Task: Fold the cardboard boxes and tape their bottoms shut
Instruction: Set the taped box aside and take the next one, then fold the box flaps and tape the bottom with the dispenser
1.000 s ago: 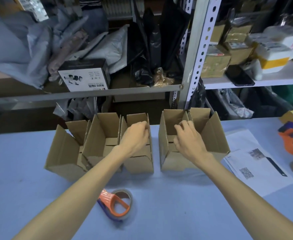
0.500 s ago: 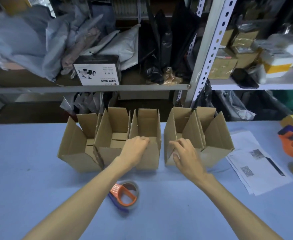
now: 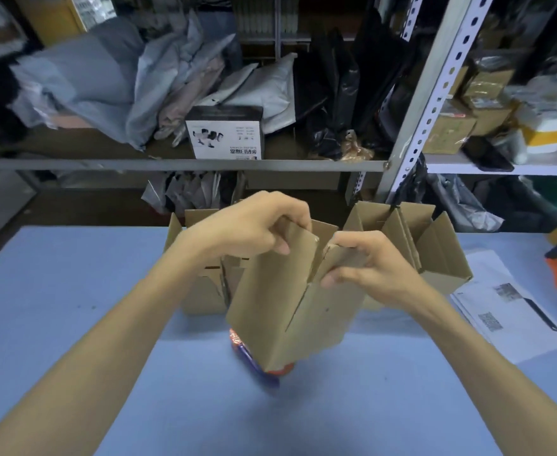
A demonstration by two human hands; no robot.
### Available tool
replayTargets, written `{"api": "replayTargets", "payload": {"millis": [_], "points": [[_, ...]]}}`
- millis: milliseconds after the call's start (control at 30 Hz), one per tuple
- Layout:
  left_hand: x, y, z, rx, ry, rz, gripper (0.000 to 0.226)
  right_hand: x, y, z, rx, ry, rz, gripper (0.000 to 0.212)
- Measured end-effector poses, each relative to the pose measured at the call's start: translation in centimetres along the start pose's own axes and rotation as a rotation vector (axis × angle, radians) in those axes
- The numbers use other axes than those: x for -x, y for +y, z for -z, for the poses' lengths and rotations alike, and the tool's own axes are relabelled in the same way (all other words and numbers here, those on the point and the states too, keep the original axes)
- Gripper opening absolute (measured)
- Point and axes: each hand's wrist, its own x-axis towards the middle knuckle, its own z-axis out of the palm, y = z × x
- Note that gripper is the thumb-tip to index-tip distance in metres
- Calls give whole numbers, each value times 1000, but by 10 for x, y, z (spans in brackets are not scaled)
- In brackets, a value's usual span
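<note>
Below the held box [image 3: 280, 311], the smooth blue table [image 3: 73, 324] spreads wide, with free surface in front of the box and to its left. Behind the box stands a grey metal rack [image 3: 178, 164] with a perforated post [image 3: 418, 110], loaded with soft plastic bags [image 3: 106, 80]. Just behind the box, to both sides, open brown cardboard boxes [image 3: 435, 251] stand with flaps up. The held box is plain corrugated cardboard, lifted and tilted, its cut flaps pointing up. Right of the box lie flat white printed papers [image 3: 507, 311]. The left hand [image 3: 247, 225] pinches one top flap with curled fingers; the right hand [image 3: 366, 268] grips the neighbouring flap. Under the box's lower edge, an orange and blue tape dispenser [image 3: 257, 370] shows partly.
</note>
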Motion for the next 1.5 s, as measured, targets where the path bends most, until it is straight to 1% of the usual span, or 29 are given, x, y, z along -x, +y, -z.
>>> {"api": "replayTargets", "payload": {"millis": [67, 133, 167, 200, 267, 300, 367, 433, 467, 500, 533, 567, 600, 633, 667, 700, 733, 800, 867, 933, 1000, 1067, 1100, 1200, 1300, 1400, 1500], "points": [[24, 0, -1, 122, 189, -57, 34, 1, -14, -18, -82, 70, 15, 13], [51, -5, -11, 179, 333, -18, 52, 1, -23, -39, -147, 154, -4, 12], [65, -12, -18, 188, 346, 46, 63, 1, -26, -51, -177, 198, -37, 10], [79, -21, -26, 191, 320, 132, 75, 1, -28, -64, -212, 250, -83, 8], [109, -46, -40, 162, 224, 302, 97, 2, -31, -94, -315, 366, -178, 5], [122, -59, -44, 127, 186, 354, 102, 2, -32, -109, -384, 415, -222, 5], [142, -83, -47, 96, 142, 389, 97, 2, -32, -139, -501, 470, -296, 8], [153, -103, -45, 109, 79, 387, 88, 2, -26, -166, -518, 490, -380, 11], [156, -113, -44, 109, 47, 396, 85, 3, -22, -179, -504, 503, -430, 15], [159, -122, -44, 111, 18, 420, 82, 4, -19, -191, -476, 520, -472, 27], [161, -131, -45, 119, -9, 452, 81, 4, -15, -200, -400, 543, -481, 45], [163, -140, -46, 127, -41, 478, 81, 4, -12, -205, -255, 557, -436, 63], [164, -148, -49, 130, -79, 490, 81, 2, -8, -208, -77, 526, -348, 76], [165, -156, -51, 133, -119, 483, 82, -1, -3, -212, 65, 441, -246, 80], [164, -163, -54, 137, -156, 465, 81, -5, 1, -215, 158, 325, -170, 71], [162, -169, -57, 133, -194, 444, 81, -8, 5, -220, 205, 216, -148, 55], [159, -175, -61, 117, -231, 428, 80, -10, 10, -227, 225, 150, -169, 40], [149, -188, -70, 75, -301, 434, 78, -9, 23, -244, 225, 153, -240, 22], [138, -202, -84, 82, -338, 477, 71, -7, 38, -262, 186, 211, -346, 13], [131, -214, -102, 72, -290, 499, 62, -6, 53, -277, 139, 291, -470, 12], [129, -226, -124, 19, -176, 445, 51, -6, 66, -290, 67, 385, -579, 14], [129, -231, -140, 76, -71, 389, 26, -6, 75, -304, 8, 445, -650, 14], [129, -233, -146, 104, -55, 382, 18, -5, 78, -311, -9, 456, -664, 15], [127, -234, -158, 91, -67, 374, 18, -3, 85, -325, 35, 458, -678, 16], [126, -235, -161, 70, -52, 346, 16, -11, 84, -327, 26, 434, -737, 8], [126, -239, -161, 99, -10, 325, 15, -22, 84, -328, 93, 349, -736, 13], [125, -241, -166, 108, 28, 293, 16, -16, 84, -329, 101, 365, -770, 14]]}}
